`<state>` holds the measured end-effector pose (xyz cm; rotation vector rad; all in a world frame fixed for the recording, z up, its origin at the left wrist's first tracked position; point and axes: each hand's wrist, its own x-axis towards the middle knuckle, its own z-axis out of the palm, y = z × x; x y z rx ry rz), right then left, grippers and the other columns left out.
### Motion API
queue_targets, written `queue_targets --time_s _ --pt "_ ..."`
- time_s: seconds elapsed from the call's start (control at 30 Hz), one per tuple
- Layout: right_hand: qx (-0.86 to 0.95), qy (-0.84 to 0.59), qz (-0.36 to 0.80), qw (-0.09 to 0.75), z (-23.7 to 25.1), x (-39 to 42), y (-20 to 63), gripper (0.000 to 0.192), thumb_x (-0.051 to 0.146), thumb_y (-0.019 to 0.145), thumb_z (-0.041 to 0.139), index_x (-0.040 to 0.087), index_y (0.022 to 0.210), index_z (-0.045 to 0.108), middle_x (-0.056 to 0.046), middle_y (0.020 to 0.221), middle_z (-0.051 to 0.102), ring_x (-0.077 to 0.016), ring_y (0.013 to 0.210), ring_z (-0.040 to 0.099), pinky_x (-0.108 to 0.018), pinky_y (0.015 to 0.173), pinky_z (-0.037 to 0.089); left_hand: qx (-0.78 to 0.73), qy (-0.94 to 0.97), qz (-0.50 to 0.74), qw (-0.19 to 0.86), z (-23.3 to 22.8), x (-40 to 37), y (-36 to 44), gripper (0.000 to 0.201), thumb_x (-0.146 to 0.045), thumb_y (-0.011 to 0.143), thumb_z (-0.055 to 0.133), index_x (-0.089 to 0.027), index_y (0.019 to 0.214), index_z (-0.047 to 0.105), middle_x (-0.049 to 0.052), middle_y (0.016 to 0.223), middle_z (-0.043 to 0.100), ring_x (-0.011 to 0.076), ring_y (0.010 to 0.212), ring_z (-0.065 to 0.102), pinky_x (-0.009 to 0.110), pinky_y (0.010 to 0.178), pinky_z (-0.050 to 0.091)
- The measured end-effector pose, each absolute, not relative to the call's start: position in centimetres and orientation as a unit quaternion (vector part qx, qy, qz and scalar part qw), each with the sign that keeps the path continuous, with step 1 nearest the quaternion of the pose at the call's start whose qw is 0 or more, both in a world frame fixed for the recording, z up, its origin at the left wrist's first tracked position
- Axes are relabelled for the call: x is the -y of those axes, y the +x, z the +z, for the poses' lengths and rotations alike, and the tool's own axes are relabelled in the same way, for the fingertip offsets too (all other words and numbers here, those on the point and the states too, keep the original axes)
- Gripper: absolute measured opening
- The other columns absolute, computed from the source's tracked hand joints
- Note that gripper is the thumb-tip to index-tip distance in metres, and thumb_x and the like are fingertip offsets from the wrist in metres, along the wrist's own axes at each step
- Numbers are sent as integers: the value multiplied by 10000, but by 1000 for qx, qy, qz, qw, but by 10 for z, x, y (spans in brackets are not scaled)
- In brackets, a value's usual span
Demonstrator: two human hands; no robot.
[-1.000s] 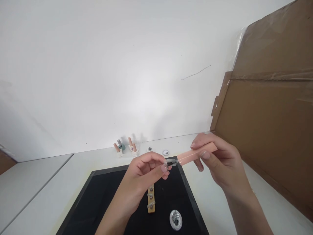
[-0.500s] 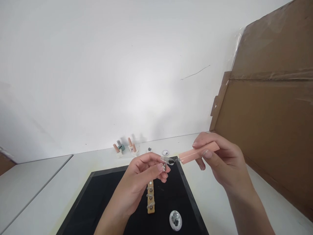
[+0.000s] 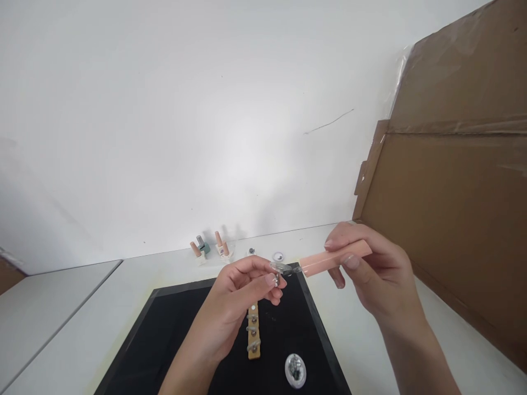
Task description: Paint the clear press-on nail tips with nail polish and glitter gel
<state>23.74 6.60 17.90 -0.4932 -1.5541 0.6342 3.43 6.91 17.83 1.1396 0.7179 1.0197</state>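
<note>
My left hand (image 3: pixel 242 291) pinches a small silver metal holder (image 3: pixel 276 280) between thumb and fingertips. Above it points a clear false nail tip (image 3: pixel 279 266), apparently fixed to the holder. In my right hand (image 3: pixel 376 269) is a nail polish brush (image 3: pixel 335 258) with a long pink cap as its handle, gripped between thumb and fingers. Its bristle end lies against or just over the nail tip; whether they touch I cannot tell. Under my left hand, a wooden strip (image 3: pixel 254 354) bears several clear nail tips on small metal studs, its far end partly hidden.
A black mat (image 3: pixel 173 323) covers the white table. On it, at the front right, lies an oval white-rimmed dish (image 3: pixel 295 371). Several polish bottles (image 3: pixel 201 253) and a small round lid-like piece (image 3: pixel 278 256) stand near the wall. Cardboard (image 3: pixel 453 208) rises on the right.
The brush has shifted very slightly to the right, its bristle end drawn a little along the nail tip. My left hand has barely moved.
</note>
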Motion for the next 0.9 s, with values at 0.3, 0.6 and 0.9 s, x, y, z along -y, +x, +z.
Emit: queue_targets --time_s 0.3,0.6,0.9 --pt "692 -223 273 630 181 -67 239 101 331 949 587 280 945 675 43 646 596 -76 513 456 -202 500 414 -315 485 456 676 179 -68 32 115 -262 764 793 -162 746 738 10 727 729 84 619 623 165 633 518" --pt "683 -220 273 640 179 -67 240 95 319 936 604 267 936 683 16 696 633 -90 495 464 -222 461 446 -300 474 460 689 179 -68 28 98 -243 781 779 -157 756 738 11 719 727 77 605 623 156 624 516" --pt "661 -234 245 669 182 -63 239 93 321 917 631 259 902 698 -5 704 665 -112 506 477 -240 424 425 -299 436 488 695 179 -72 17 100 -202 739 817 -142 751 738 9 732 726 74 614 638 137 606 545"
